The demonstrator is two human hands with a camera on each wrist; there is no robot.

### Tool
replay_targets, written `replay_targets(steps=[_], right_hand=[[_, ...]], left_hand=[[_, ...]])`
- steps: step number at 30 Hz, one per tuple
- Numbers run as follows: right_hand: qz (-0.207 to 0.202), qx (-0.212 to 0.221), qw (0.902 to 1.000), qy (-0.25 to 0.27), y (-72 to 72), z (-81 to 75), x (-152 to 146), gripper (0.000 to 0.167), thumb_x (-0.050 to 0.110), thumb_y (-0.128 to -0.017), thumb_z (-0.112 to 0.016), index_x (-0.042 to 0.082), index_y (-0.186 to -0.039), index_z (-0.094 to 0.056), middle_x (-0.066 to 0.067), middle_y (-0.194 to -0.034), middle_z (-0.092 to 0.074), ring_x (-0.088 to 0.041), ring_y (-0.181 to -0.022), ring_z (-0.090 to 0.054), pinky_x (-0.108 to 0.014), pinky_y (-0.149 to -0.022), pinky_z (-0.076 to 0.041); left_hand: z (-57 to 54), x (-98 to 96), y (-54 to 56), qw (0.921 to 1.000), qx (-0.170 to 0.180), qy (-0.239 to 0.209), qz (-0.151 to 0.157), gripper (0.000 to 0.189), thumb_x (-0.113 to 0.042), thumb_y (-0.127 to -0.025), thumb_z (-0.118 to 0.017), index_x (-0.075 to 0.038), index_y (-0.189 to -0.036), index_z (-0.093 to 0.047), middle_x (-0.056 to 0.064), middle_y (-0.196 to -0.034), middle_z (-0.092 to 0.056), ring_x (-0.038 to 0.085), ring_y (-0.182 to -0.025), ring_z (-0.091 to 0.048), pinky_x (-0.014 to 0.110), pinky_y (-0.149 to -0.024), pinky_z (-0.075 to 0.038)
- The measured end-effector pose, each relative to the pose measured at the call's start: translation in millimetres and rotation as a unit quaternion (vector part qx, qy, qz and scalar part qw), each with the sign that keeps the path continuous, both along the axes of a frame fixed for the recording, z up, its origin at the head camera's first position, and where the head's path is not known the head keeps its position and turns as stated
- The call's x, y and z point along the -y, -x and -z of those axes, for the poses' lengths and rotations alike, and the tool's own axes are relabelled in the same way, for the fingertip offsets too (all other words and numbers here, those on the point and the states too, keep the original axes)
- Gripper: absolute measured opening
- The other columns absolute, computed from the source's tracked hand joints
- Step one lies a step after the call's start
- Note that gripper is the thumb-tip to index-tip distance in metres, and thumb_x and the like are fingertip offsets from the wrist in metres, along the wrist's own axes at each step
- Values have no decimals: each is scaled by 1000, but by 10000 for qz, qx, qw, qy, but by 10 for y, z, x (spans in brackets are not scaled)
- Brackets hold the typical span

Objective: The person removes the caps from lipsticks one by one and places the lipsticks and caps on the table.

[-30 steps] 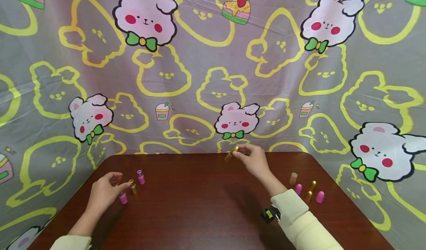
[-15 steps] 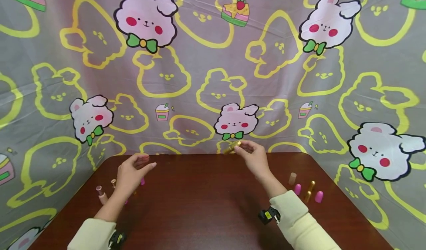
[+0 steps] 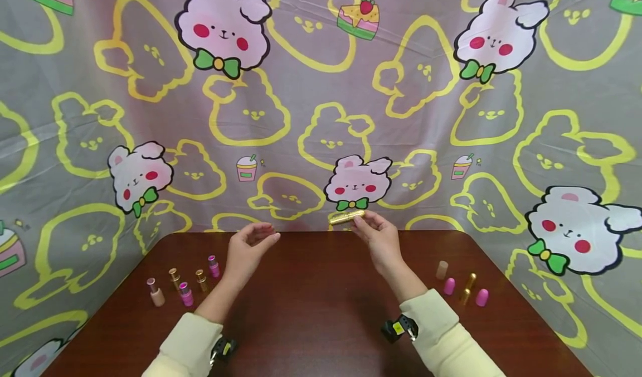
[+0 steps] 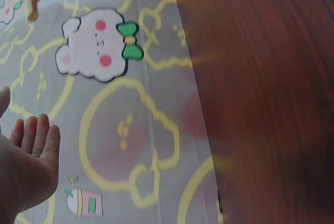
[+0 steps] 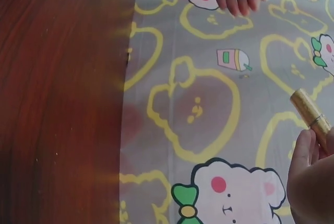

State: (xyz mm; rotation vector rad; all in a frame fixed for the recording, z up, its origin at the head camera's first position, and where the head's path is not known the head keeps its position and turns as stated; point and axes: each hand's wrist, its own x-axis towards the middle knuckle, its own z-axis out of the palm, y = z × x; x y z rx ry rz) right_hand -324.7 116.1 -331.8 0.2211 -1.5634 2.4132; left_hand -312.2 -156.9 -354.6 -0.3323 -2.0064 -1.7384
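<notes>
Above the table's far edge, my right hand point(image 3: 383, 246) pinches a gold lipstick tube point(image 3: 342, 218) by one end, the tube lying nearly level and pointing left. A seam around the lipstick shows in the right wrist view, where the fingers point(image 5: 302, 153) hold its lower part. My left hand point(image 3: 247, 254) is raised to the left of it, fingers loosely extended, with nothing in its grasp. Uncapped lipsticks stand upright behind and left of my left forearm: a beige one point(image 3: 157, 296), gold ones point(image 3: 174, 279) and magenta ones point(image 3: 186, 296).
On the right of the brown table point(image 3: 311, 321) stand several lipstick caps: a beige cap point(image 3: 442, 270), pink caps point(image 3: 482, 297) and gold caps point(image 3: 471, 280). A rabbit-patterned cloth point(image 3: 281, 159) hangs around the table's back and sides.
My left hand has moved from the standing lipsticks rightward and up, toward the right hand. The gold lipstick in my right hand has turned from slanting downward to nearly level.
</notes>
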Motion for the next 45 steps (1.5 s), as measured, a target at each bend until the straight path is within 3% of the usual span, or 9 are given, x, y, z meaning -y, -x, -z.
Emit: replay_targets(steps=[4,9,19,28,34,45], right_hand=[[-160,64,9990,400,-11,4,31,8,-7,-92,-59,-3,-98,-63,-7,-88,-66,-17,-79,-69,-42,-90,-50],[-280,211,9970,697,-36,-1,69,12,-6,-93,-59,4,-89,-64,-6,-91,-64,-17,-84,-70,-41,-90,-50],[-545,266,9932,995,-86,-38,168,17,-3,-95,-57,7,-89,-69,-6,-96,-65,-17,-87,-69,-36,-90,-51],[-681,442,9889,1248,-154,-72,244,14,-2,-95,-57,5,-93,-68,-7,-97,-67,-16,-87,-70,-33,-86,-52],[-787,435,9881,1248,-206,-84,285,16,-3,-96,-55,6,-94,-69,-8,-98,-67,-17,-88,-69,-33,-87,-52],[-947,430,9865,1268,-242,-73,329,14,-3,-96,-56,5,-95,-67,-9,-100,-67,-17,-91,-69,-37,-94,-47]], left_hand=[[3,-182,12,9988,-37,-362,326,29,-1,-83,-75,10,-108,-65,24,-106,-67,8,-90,-66,20,-80,-52],[-21,-384,19,9934,-154,-936,644,27,-1,-84,-74,10,-108,-65,23,-105,-68,10,-89,-68,24,-81,-53],[-64,-717,29,9691,-97,-2115,1266,29,9,-85,-67,16,-112,-59,22,-105,-68,15,-92,-68,30,-86,-53],[-118,-920,30,9566,33,-2468,1547,30,7,-85,-67,15,-114,-60,8,-100,-71,14,-95,-67,29,-87,-52],[-154,-994,16,9486,84,-2674,1690,23,10,-85,-65,11,-108,-63,7,-96,-70,16,-89,-68,32,-86,-53],[-171,-1019,10,9557,79,-2500,1555,27,6,-84,-69,13,-109,-63,5,-92,-68,14,-85,-65,28,-83,-53]])
